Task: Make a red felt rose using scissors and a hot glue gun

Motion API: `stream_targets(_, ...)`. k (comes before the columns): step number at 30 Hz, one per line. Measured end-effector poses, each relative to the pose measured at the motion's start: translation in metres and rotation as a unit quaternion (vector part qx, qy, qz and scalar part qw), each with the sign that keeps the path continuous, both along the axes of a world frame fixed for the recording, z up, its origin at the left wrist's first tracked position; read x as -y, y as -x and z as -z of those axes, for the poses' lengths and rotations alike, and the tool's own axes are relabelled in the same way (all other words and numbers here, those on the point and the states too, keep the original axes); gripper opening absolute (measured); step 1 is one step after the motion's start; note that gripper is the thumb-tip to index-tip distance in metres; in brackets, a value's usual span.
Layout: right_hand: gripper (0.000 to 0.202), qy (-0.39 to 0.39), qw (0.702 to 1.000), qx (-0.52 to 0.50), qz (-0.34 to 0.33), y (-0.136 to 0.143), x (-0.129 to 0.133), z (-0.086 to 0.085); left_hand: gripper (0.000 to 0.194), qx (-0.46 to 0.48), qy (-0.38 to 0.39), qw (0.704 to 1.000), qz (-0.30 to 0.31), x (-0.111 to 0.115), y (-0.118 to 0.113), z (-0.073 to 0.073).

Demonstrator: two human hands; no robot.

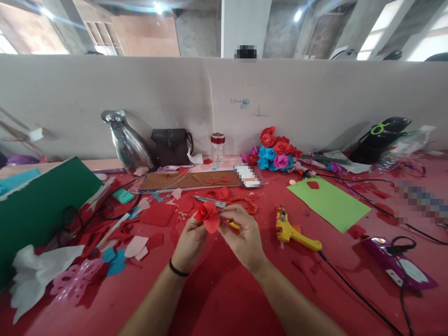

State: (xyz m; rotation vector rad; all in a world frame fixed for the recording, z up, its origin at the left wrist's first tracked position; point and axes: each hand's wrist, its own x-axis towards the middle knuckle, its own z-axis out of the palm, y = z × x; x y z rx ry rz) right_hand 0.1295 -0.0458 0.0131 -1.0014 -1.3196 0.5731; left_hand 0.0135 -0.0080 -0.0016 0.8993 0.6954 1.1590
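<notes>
Over the red tabletop I hold a red paper flower with several petals around its centre. My left hand pinches it from below on the left. The fingers of my right hand are closed on a petal at the flower's right edge. Just behind the hands lies a pair of scissors with orange handles, partly hidden by my right hand. To the right rests a yellow glue gun with its black cord. Red paper pieces are scattered left of the flower.
A bunch of red, blue and pink paper flowers stands against the partition. A phone, a jar and a steel jug are at the back. Green paper and a purple power strip lie right.
</notes>
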Motion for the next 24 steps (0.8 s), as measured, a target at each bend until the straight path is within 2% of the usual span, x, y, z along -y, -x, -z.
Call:
stream_targets(5,0.015,0.017,0.999,-0.028,-0.001,0.002,0.000,0.002,0.019,-0.019,-0.003,1.000,-0.006,0.001,-0.001,0.000)
stream_targets(9,0.011,0.028,1.000,-0.005,-0.001,0.002,0.000,0.001,0.019,-0.028,-0.018,0.999,0.012,0.002,-0.003,0.002)
stream_targets(15,0.008,0.038,0.999,0.003,-0.011,0.002,-0.002,0.001,0.015,-0.009,-0.019,1.000,0.006,0.003,-0.002,0.006)
stream_targets(20,0.014,0.084,0.990,-0.103,-0.055,0.001,-0.006,0.007,0.020,0.021,-0.013,1.000,-0.010,-0.001,0.000,0.014)
stream_targets(24,0.022,0.120,0.951,-0.257,-0.122,-0.002,-0.008,0.007,0.021,0.006,-0.026,0.999,-0.026,-0.004,-0.001,0.016)
